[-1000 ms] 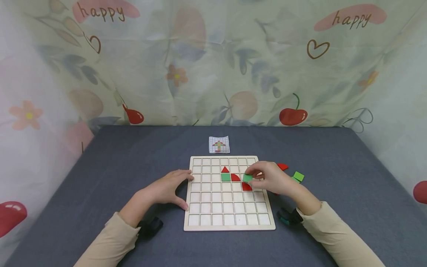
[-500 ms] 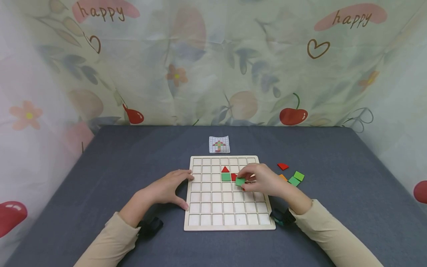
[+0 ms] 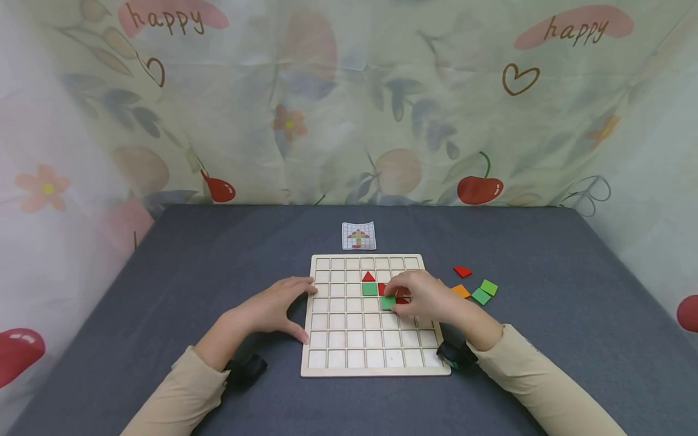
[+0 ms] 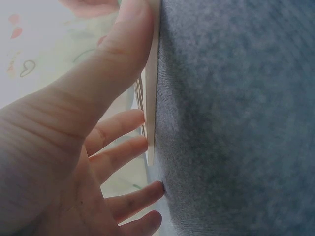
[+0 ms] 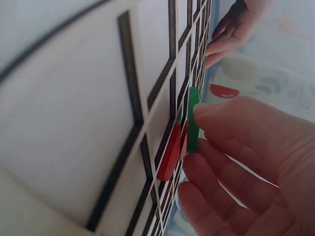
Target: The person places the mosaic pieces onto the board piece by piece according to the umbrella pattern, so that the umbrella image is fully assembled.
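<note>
My right hand (image 3: 424, 295) pinches a green square tile (image 3: 388, 303) between thumb and fingers, over the gridded wooden board (image 3: 354, 342). In the right wrist view the green tile (image 5: 193, 120) stands out from the grid beside a red tile (image 5: 170, 153). A red triangle (image 3: 368, 277) sits in a cell above another green square (image 3: 369, 289). Two red tiles near the right hand are partly covered by it. My left hand (image 3: 267, 307) rests at the board's left edge, thumb and fingers spread; in the left wrist view its thumb (image 4: 130, 34) touches the board's rim.
Right of the board lie loose tiles: a red one (image 3: 462, 271), an orange one (image 3: 460, 291) and two green squares (image 3: 484, 292). Behind the board is a small printed card (image 3: 358, 236) with a coloured pattern. A patterned curtain hangs past the dark tablecloth (image 3: 245, 236).
My right hand has moved left and slightly toward me with the green tile, from over the right-hand cells to a cell below the red tile. My left hand has stayed still.
</note>
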Available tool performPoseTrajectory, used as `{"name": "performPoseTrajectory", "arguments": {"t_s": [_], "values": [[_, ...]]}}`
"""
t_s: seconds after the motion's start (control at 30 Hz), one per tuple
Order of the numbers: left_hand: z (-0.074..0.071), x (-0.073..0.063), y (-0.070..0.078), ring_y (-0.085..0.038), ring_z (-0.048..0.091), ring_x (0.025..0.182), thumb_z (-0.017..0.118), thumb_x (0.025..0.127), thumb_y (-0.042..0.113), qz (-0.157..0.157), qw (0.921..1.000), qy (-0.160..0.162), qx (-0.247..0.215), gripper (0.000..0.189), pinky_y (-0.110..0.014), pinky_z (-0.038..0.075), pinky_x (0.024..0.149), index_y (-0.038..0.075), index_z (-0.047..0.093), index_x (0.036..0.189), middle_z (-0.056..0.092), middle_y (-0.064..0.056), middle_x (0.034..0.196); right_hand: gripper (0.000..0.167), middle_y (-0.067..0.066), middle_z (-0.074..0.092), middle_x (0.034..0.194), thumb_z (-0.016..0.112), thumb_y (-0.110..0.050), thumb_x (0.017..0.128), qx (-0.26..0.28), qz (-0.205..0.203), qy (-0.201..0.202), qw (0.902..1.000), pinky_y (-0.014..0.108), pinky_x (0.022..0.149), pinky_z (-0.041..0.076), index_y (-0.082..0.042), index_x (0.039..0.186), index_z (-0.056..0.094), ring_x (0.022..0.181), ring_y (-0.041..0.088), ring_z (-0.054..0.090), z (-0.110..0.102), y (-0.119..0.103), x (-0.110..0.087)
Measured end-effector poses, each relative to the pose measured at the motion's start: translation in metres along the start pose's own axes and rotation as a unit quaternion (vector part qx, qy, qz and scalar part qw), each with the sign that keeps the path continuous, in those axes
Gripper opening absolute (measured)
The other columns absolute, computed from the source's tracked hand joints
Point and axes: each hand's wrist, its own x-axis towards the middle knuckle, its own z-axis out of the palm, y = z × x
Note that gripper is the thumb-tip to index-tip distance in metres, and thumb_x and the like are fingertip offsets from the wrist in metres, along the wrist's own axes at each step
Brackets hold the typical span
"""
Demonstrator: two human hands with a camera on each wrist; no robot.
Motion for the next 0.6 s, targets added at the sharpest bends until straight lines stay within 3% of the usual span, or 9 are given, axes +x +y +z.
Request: {"name": "performPoseTrajectory", "arguments": {"t_s": [0.6], "values": [[-0.0001,-0.0004,0.0001,-0.036,0.030,0.138,0.083,0.064,0.041,0.005,1.0000,0.002,0.001,0.085,-0.051,0.028,0.111,0.006,0.046,0.133,0.037,-0.014,0.148,0.018,0.001,0.069,0.093,0.073,-0.009,0.079,-0.006,-0.014,0.002,0.9999,0.020,0.071,0.051,-0.009,0.096,0.069,0.079,0.009,0.060,0.0022,0.0028,0.0013]]}}
